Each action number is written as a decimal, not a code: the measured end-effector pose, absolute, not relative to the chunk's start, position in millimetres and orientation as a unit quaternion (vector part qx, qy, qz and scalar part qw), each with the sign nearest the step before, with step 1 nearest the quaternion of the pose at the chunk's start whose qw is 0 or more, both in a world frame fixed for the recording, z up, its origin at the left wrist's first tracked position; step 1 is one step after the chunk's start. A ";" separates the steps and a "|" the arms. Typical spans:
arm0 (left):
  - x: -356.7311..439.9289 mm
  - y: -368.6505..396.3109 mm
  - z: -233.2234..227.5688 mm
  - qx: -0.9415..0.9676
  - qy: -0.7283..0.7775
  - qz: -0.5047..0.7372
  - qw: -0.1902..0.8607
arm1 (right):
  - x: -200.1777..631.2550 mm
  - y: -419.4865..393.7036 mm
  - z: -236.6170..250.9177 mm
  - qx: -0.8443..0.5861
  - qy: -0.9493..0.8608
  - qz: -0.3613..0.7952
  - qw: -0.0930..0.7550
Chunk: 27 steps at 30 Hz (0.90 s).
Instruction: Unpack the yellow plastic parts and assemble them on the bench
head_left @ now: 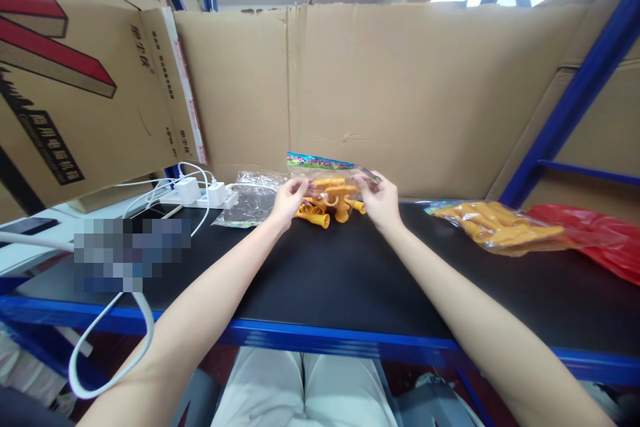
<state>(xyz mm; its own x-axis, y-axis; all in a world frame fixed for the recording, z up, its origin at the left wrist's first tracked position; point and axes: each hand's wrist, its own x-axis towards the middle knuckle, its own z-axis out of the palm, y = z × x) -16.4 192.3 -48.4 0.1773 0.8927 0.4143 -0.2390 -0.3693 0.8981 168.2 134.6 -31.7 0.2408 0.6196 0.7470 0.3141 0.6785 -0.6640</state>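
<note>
My left hand pinches the left side of a clear plastic bag with a colourful printed header. On the bag's right side, my right hand grips the film near the header's end. Orange-yellow plastic pieces show behind and below the bag; whether some are inside it I cannot tell. A few of them lie on the black tabletop between my hands. Left of my left hand, another clear bag lies flat. Farther right rests a filled bag of orange-yellow pieces.
A red plastic bag lies at the right. White chargers sit in a power strip at the left, with cables trailing over the table edge and near my left forearm. Cardboard walls the back; a blue frame post slants at right.
</note>
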 end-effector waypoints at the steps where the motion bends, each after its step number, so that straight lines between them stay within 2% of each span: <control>1: -16.8 192.1 -49.3 0.597 0.281 0.566 0.494 | 169.1 134.8 -31.9 -0.382 -0.600 0.115 0.694; 8: -19.3 193.8 -59.9 0.638 0.348 0.459 0.511 | 170.6 136.2 -33.4 -0.398 -0.590 0.107 0.694; 17: -17.7 192.4 -55.6 0.615 0.306 0.529 0.499 | 179.7 135.3 -29.6 -0.419 -0.600 0.154 0.664; 27: -14.1 178.2 -37.2 0.623 0.235 0.594 0.452 | 175.8 124.7 -12.1 -0.352 -0.597 -0.014 0.721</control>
